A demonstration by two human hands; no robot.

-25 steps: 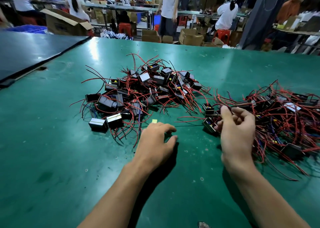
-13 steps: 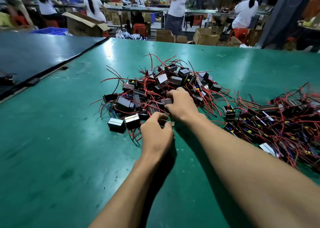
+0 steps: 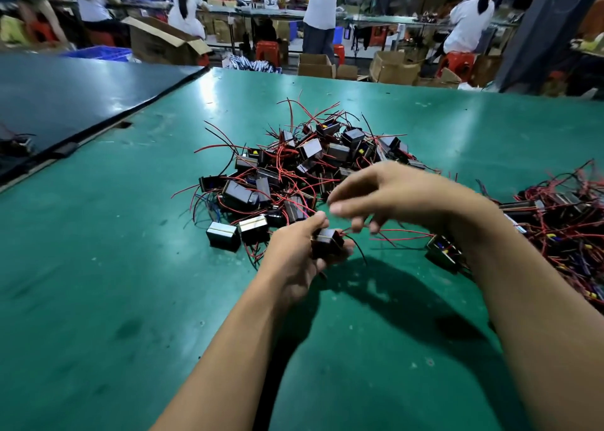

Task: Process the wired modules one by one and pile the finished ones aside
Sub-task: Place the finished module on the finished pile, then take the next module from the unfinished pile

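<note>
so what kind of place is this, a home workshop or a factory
Most likely a factory assembly floor: heaps of wired modules lie on a long green workbench, other workers sit busy behind it, and cardboard cartons stand about.

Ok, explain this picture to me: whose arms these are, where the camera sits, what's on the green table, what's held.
No machine here: these are a person's two bare arms, seen from a camera worn on the head, looking forward and down. The left hand holds one black wired module in its grip. The right hand hovers at the red wires beside it; blur hides whether it pinches them. On the green table lie two heaps of such modules: a centre pile straight ahead and a right pile, more tangled.
</note>
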